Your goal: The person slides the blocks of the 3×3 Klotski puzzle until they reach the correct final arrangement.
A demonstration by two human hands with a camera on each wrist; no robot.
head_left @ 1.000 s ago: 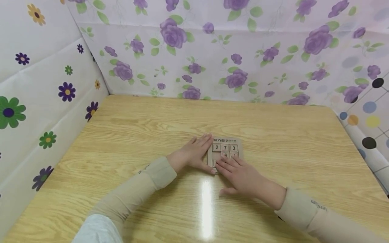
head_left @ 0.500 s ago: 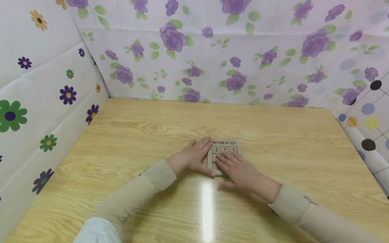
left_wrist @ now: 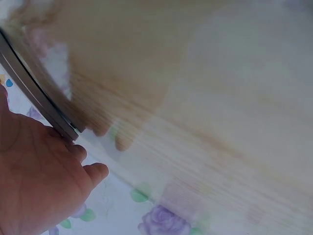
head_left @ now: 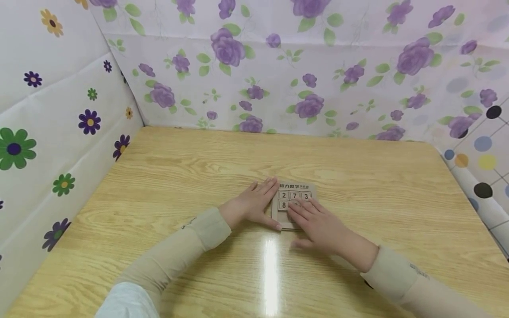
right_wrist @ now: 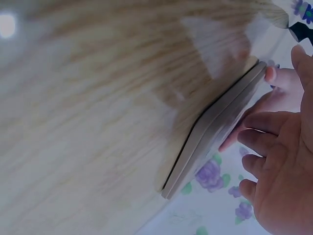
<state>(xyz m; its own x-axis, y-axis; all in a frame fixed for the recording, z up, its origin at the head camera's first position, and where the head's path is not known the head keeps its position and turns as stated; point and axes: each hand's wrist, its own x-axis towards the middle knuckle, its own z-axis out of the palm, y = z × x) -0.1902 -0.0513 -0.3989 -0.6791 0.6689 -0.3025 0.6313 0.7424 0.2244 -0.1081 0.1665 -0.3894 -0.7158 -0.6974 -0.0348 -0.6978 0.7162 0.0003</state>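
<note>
In the head view, my number sliding puzzle (head_left: 294,187) is lying flat on the wood-grain tabletop (head_left: 214,163) between my hands. My left hand (head_left: 256,204) is flanking its nine o'clock side, fingers straight and thumb spread wide, seemingly bracing the corners at eleven and seven. My right hand (head_left: 324,225) is reaching in from four o'clock, fingers extended, thumb apart, gripping nothing that I can see; the puzzle is lying at ten o'clock from that palm. Its fingertips are covering tiles beside the 8 tile (head_left: 284,205). The columns are running twelve to six, and the bare slot (head_left: 282,216) below the 8 is sitting at eight o'clock from my right fingertips; I'm judging that any slide is hinging on this, with the right hand nearer.

In the left wrist view, my palm is showing at eight o'clock, the puzzle's thin edge slanting from ten towards the centre.

In the right wrist view, my loosely extended fingers are pointing towards nine, where that edge is slanting from one to six; contact I'm not able to tell here.
</note>
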